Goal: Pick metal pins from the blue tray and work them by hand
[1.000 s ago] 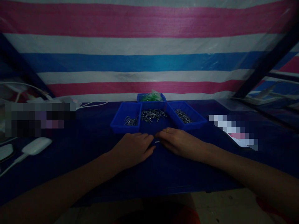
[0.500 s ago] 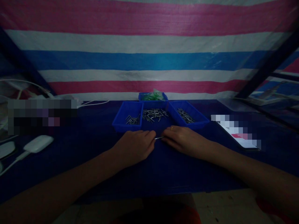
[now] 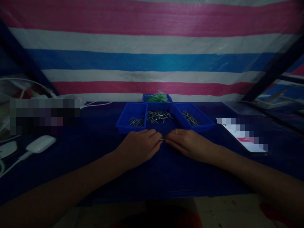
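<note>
Between my two hands a thin metal rod shows as a short bright piece; the rest of it is hidden by my fingers. My left hand is closed on its left end. On the right end my right hand, with a ring on one finger, is closed in a pinch. Just beyond the hands lies a pile of similar metal rods on the table. The left blue bin holds some bent-looking metal pieces, and the right blue bin holds more thin rods.
A blue bin with green plastic bags stands behind the pile. To the right lies a phone with a lit screen. A white charger with cables is at the left. A striped sheet hangs behind the blue table.
My left hand has moved right, closer to my right hand, so less of the rod shows between them. The whole view has shifted slightly.
</note>
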Tool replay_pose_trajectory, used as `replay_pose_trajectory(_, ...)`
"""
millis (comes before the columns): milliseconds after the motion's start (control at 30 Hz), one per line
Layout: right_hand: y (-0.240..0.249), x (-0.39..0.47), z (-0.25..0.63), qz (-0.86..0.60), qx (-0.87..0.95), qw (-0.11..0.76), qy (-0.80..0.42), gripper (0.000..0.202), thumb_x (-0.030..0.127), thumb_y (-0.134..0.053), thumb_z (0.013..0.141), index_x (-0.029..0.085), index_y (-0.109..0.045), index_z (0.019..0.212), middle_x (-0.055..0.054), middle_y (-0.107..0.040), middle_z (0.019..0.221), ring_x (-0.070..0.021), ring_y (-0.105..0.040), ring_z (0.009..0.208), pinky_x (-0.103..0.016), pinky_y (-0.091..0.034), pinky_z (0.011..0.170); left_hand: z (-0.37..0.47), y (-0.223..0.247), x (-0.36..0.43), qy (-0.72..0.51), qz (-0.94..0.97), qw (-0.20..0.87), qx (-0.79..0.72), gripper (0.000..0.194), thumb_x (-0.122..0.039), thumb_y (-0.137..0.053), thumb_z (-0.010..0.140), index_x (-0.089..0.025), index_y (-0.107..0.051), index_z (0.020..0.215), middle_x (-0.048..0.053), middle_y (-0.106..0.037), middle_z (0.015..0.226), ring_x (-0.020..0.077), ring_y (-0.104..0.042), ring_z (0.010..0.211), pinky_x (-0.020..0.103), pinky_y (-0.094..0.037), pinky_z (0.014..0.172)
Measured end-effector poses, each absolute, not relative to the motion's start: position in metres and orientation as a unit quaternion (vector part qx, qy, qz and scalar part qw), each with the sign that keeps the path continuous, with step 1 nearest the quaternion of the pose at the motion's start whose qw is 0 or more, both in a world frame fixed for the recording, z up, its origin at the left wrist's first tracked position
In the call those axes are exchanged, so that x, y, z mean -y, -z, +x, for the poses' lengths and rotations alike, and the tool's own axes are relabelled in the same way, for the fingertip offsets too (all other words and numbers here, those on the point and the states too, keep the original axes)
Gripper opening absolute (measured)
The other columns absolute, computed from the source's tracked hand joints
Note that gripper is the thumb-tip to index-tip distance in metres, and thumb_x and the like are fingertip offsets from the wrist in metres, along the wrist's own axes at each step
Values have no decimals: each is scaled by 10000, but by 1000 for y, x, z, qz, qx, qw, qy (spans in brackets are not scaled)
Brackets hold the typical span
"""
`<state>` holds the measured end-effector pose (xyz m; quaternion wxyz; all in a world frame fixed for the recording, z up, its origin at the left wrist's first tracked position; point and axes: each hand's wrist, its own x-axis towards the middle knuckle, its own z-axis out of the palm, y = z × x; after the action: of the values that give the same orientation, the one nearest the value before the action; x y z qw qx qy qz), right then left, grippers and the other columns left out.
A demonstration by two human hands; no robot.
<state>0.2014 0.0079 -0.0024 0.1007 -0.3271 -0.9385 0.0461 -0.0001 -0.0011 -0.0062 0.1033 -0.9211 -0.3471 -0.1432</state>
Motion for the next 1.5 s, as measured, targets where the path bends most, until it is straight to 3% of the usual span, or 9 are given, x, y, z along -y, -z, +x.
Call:
replay_pose_trajectory(367,3,-7,201,-303,947,88,-56,236,284,-363,902,145,-549,856,-41,-545,778,-134,-503,714,-269,-411,664,-1,8,4,162,-954,91,237,157,-237,-391,866,-199,-539,903,-4,-579,880,123,-526,789,229,-413,631)
replay_pose_trajectory(600,0,-5,201,-319,941,93,-72,212,307,-416,877,149,-536,953,-51,-571,828,-145,-538,747,-273,-429,681,2,4,2,126,-936,84,316,83,-212,-422,810,-174,-491,782,-15,-554,702,133,-502,658,242,-380,553)
replay_pose_trajectory(967,-2,-2,200,-304,947,79,-59,221,288,-370,896,147,-541,898,-41,-564,770,-138,-531,706,-265,-418,656,1,10,2,100,-940,107,307,121,-247,-424,858,-177,-503,800,-11,-565,705,138,-534,659,235,-389,548)
replay_pose_trajectory(1500,-4,-4,202,-362,927,78,-53,38,186,-428,816,167,-460,825,-16,-523,724,-121,-491,625,-237,-365,574,2,8,1,87,-935,86,333,169,-258,-381,872,-183,-520,810,-12,-586,718,143,-556,653,254,-401,549)
